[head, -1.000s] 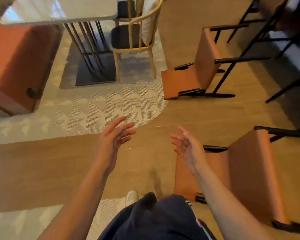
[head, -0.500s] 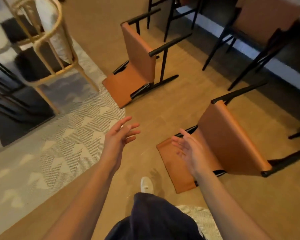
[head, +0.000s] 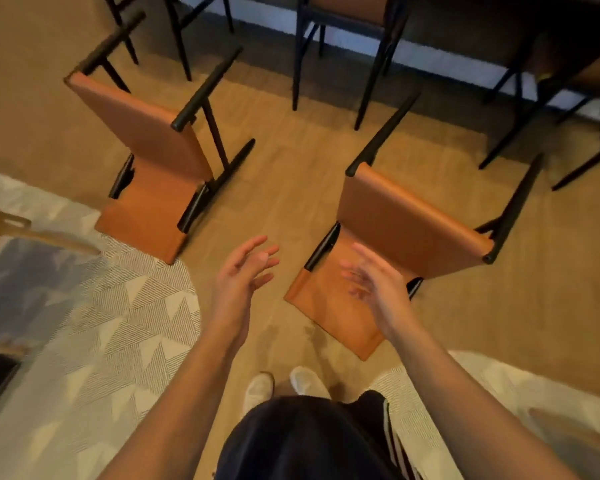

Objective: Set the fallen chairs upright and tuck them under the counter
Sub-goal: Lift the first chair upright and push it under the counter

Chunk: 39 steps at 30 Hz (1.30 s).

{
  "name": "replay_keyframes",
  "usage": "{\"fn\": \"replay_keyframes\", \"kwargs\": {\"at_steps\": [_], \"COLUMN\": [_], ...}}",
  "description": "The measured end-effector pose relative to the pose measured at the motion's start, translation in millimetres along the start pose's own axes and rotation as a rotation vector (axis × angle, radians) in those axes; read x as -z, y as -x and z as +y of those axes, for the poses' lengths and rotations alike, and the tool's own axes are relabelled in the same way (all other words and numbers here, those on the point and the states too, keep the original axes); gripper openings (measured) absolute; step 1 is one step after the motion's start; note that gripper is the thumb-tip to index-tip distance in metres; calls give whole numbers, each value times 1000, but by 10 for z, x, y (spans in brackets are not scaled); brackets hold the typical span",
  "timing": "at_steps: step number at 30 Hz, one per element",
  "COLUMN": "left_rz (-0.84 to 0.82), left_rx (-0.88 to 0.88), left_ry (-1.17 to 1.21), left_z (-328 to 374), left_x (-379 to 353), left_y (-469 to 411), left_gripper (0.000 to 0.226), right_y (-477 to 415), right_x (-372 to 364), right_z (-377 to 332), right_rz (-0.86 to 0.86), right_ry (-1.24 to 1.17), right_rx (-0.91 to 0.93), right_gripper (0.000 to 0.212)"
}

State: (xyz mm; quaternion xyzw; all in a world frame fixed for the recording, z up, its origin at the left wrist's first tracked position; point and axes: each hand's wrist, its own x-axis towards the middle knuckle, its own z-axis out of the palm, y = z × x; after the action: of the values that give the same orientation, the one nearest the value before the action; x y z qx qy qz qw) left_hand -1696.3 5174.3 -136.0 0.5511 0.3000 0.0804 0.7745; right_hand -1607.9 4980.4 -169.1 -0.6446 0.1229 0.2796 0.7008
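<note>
On floor (head: 291, 168), left chair (head: 142, 133), right chair (head: 406, 220) lie on backs, legs toward counter (head: 465, 26); left hand (head: 238, 282), right hand (head: 378, 289) spread, empty.

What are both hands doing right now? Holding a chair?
Left hand: open, holding nothing.
Right hand: open, a bit blurry, holding nothing, over the nearer fallen chair.

Orange chairs (head: 406, 216), black legs; triangle-patterned grey rug (head: 118, 323).
</note>
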Motion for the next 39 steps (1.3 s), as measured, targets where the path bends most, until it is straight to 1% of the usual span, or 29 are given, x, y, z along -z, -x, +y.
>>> {"fn": "replay_keyframes", "kwargs": {"at_steps": [6, 9, 11, 13, 15, 19, 23, 27, 30, 32, 35, 39], "left_rz": [-246, -297, -328, -348, -389, -462, -528, -642, -816, -898, -940, -989], "left_rx": [-45, -45, -46, -79, -131, -170, -166, -278, -366, -392, -426, -522], "left_ry": [-300, -374, -442, -530, -617, -757, -929, -1098, -1278, -1382, -1485, -1590], "left_z": [-299, -531, -759, -1014, -1350, -2216, -3269, -4148, -4655, -4969, -5386, -5900], "left_x": [-53, -116, -185, -230, -264, -259, -83, 114, 185, 230, 296, 342], "left_y": [-369, -508, -618, -722, -894, -1337, -1795, -2273, -2631, -2828, -3057, -3275], "left_gripper": [36, 37, 39, 42, 44, 46, 44, 46, 55, 60, 65, 64], "right_y": [-79, -145, -251, -390, -623, -1158, -1743, -2279, -2666, -2922, -3238, -3548], "right_x": [54, 133, 218, 321, 474, 762, 1008, 1157, 1229, 1273, 1309, 1402], "right_z": [362, 611, 806, 1008, 1286, 2055, 3067, 3872, 4259, 4534, 4942, 5410], "right_rz": [193, 255, 278, 304, 332, 356, 320, 251, 197, 126, 55, 60], "right_ry": [-48, -74, -62, -15, 68, 263, 441, 716, 897, 999, 1150, 1294], "right_rx": [56, 42, 28, 24, 53, 82, 28, 20, 70, 96, 108, 132], "right_gripper": [24, 33, 34, 32, 35, 40, 44, 53, 58, 60, 62, 67]}}
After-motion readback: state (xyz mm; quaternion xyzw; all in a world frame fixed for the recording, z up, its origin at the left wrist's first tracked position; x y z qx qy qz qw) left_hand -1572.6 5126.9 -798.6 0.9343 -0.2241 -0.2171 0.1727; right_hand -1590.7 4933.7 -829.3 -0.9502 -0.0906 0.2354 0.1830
